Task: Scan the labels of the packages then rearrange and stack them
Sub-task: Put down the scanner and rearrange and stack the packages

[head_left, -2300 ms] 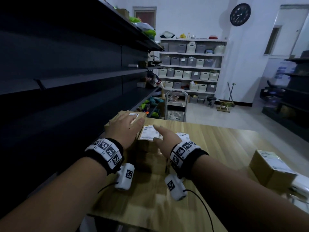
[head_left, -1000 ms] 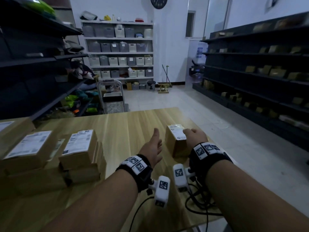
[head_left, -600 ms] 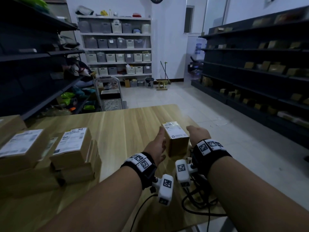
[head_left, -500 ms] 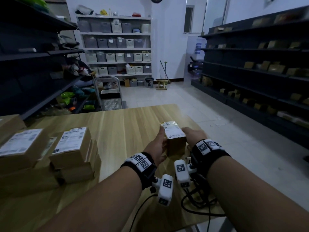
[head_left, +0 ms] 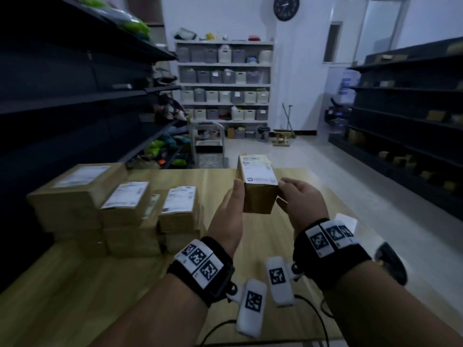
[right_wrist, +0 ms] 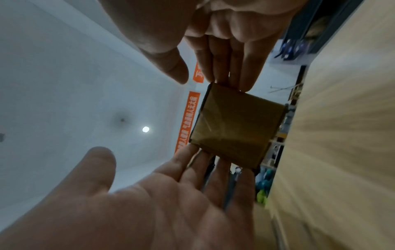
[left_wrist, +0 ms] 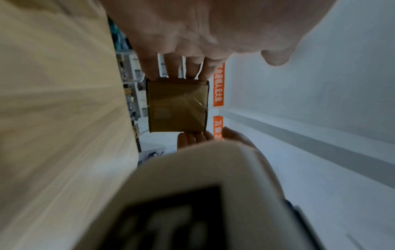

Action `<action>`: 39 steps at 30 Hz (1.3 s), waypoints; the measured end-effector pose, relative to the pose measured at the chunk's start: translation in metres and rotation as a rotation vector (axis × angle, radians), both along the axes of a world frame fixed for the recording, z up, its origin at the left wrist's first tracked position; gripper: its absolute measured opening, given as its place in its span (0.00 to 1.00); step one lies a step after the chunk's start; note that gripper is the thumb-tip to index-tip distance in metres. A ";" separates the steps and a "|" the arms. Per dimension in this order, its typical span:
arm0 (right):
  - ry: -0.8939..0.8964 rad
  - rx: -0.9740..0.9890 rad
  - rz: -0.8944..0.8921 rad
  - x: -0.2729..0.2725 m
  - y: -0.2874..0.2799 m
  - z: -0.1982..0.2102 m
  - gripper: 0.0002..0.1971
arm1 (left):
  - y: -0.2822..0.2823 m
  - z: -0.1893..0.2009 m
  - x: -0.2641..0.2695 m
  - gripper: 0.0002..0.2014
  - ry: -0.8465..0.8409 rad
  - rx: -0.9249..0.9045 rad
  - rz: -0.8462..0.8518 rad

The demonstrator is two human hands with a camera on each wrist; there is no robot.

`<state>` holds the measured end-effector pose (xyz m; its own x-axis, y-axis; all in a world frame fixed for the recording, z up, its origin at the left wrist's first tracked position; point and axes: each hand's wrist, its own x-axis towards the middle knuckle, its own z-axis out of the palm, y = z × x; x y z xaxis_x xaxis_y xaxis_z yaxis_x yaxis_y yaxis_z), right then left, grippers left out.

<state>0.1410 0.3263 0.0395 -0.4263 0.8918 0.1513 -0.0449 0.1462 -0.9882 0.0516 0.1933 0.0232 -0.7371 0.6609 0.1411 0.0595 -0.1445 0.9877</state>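
A small brown cardboard package (head_left: 258, 196) with a white label on top is held in the air above the wooden table (head_left: 100, 296). My left hand (head_left: 230, 211) presses straight fingers against its left side, and my right hand (head_left: 300, 204) presses its right side. The left wrist view shows the package (left_wrist: 177, 104) between the left fingers (left_wrist: 192, 67) and the right fingertips (left_wrist: 196, 137). From the right wrist, the package's (right_wrist: 235, 126) taped underside shows, with both thumbs apart from it. Labelled packages (head_left: 125, 211) stand stacked at the table's left.
Dark shelving (head_left: 62, 108) runs close along the table's left side. More dark shelves (head_left: 413, 121) line the right wall across a tiled aisle. A metal cart (head_left: 208, 146) stands beyond the table's far edge. A dark-and-white device (head_left: 390, 261) lies by the right edge.
My hands left the stacked packages at the left, closed on the sides of the lone small package near the right edge, and lifted it off the table.
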 end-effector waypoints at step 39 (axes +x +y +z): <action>-0.044 0.090 0.434 -0.203 -0.192 0.022 0.36 | -0.220 0.052 -0.168 0.26 0.006 -0.090 0.511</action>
